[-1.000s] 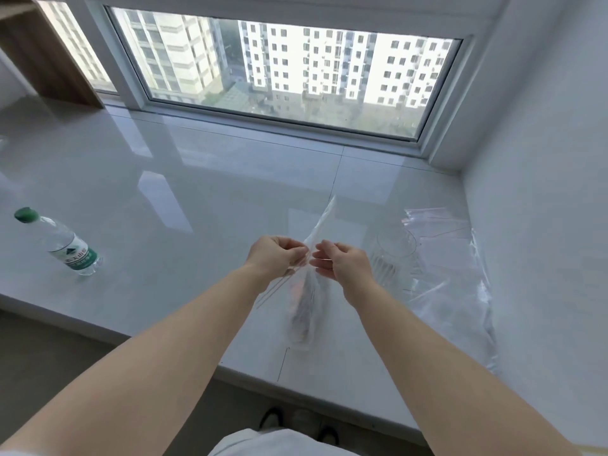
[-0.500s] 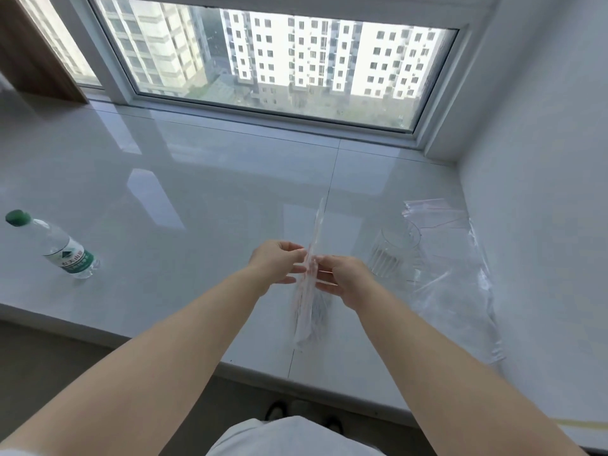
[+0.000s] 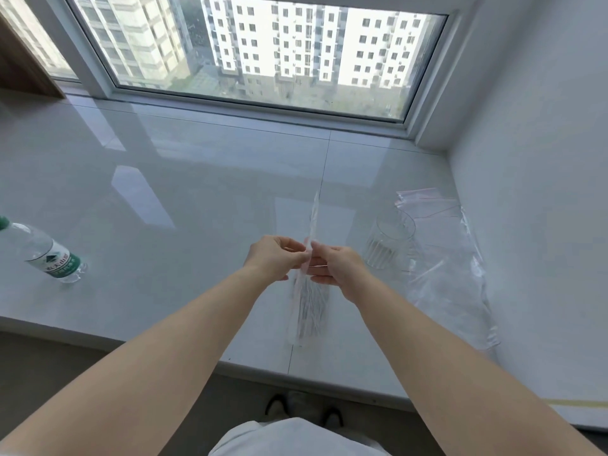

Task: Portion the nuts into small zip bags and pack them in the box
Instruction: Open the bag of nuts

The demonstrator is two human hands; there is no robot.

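Below the window, a white sill carries loose plastic sheeting at right, a bottle lying at left, and a clear cup. Above the sill's front edge, left hand and right hand both pinch a zip bag, held edge-on. More bags lie behind the cup.
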